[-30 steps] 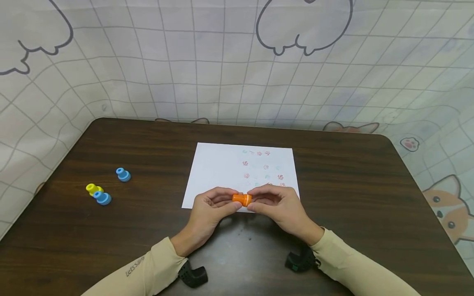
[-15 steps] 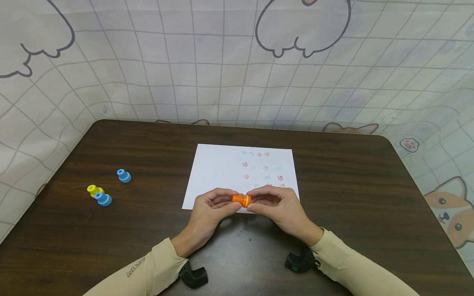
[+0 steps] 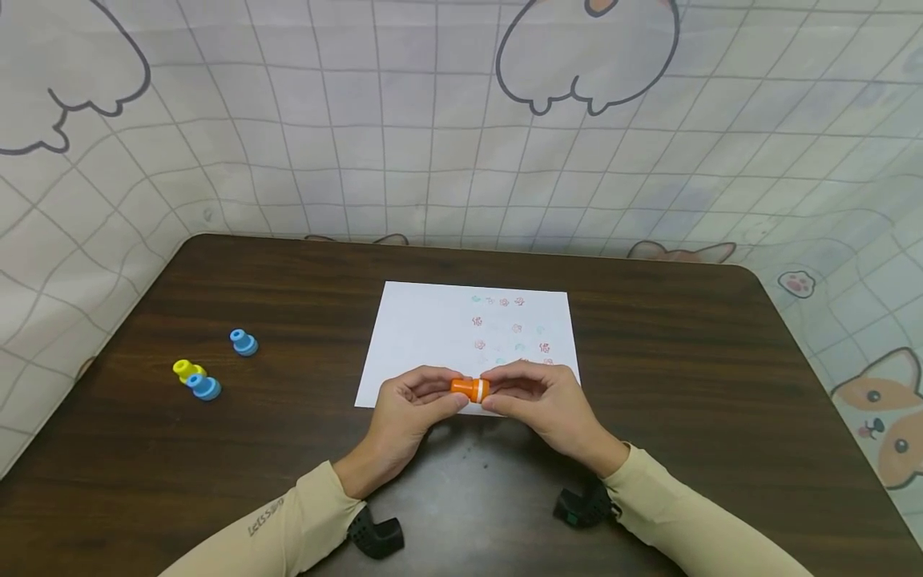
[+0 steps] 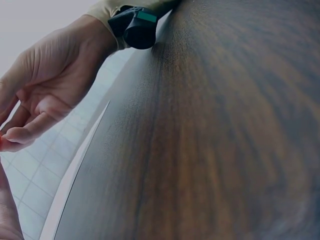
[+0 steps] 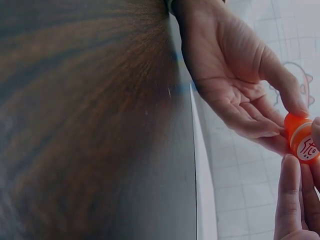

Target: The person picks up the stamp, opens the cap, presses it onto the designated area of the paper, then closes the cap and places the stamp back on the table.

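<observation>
In the head view, an orange toy stamp lies sideways between both hands, over the near edge of a white paper sheet. My left hand pinches its narrower end between thumb and fingers. The wider end is held by the thumb and fingers of my right hand. A white band shows round the stamp near that right end. From the right wrist, the stamp's round end bears a red mark on white. Small red and green prints dot the sheet's right half.
To the left on the dark wooden table stand a yellow stamp and a blue stamp, close together. Another blue stamp is slightly farther back. A patterned cloth hangs behind the table.
The white band near the stamp's right end has grown from a thin line to a wider strip. Both hands keep their grip in nearly the same place. The head view has shifted slightly.
</observation>
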`<state>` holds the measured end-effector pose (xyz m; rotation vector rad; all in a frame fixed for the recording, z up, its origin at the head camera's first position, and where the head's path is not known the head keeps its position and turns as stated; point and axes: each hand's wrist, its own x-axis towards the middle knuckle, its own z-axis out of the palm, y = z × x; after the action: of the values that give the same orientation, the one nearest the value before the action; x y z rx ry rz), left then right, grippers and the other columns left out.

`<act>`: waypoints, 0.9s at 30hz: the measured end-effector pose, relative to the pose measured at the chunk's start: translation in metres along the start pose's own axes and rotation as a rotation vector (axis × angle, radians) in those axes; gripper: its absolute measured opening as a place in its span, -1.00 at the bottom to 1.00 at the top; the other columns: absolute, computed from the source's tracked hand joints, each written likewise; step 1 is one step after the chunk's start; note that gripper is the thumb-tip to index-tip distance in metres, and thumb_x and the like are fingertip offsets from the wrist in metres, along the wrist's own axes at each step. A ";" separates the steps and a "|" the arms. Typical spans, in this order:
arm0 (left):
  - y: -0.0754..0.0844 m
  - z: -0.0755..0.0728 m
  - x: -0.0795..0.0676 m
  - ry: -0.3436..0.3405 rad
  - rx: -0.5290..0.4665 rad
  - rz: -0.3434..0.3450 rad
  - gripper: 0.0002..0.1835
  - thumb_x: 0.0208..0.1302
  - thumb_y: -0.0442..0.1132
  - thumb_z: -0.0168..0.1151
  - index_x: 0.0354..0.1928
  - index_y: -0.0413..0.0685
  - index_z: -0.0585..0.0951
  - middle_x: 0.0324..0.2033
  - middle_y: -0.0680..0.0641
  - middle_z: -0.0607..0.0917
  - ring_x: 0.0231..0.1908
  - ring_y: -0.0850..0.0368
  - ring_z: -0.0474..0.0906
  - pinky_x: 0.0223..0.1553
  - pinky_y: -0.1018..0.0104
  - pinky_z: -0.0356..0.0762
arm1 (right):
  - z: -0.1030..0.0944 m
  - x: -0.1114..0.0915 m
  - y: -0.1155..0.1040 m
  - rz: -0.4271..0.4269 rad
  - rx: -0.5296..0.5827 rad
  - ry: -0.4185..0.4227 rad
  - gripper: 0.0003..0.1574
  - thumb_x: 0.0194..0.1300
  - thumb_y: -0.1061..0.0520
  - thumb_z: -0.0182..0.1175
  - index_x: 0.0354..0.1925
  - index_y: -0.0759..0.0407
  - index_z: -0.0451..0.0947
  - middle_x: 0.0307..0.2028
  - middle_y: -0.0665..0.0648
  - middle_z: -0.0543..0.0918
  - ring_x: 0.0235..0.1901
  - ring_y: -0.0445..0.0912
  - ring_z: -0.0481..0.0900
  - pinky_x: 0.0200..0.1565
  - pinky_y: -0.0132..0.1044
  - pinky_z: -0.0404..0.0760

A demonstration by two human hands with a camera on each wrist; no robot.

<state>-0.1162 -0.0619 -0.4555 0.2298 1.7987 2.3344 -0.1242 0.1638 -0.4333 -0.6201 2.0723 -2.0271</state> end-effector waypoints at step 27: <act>0.010 0.003 0.005 0.035 0.064 -0.025 -0.59 0.22 -0.40 0.46 0.10 -0.38 0.64 -0.16 0.10 0.82 -0.14 0.23 0.75 -0.02 0.42 0.74 | -0.020 0.001 -0.019 -0.016 -0.074 0.126 -0.60 0.20 0.23 0.50 0.02 0.29 0.73 -0.16 -0.08 0.82 -0.16 -0.16 0.80 0.00 -0.30 0.78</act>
<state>-0.1204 -0.0601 -0.4453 0.1748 1.8829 2.2805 -0.1303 0.1815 -0.4137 -0.5348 2.2291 -2.0557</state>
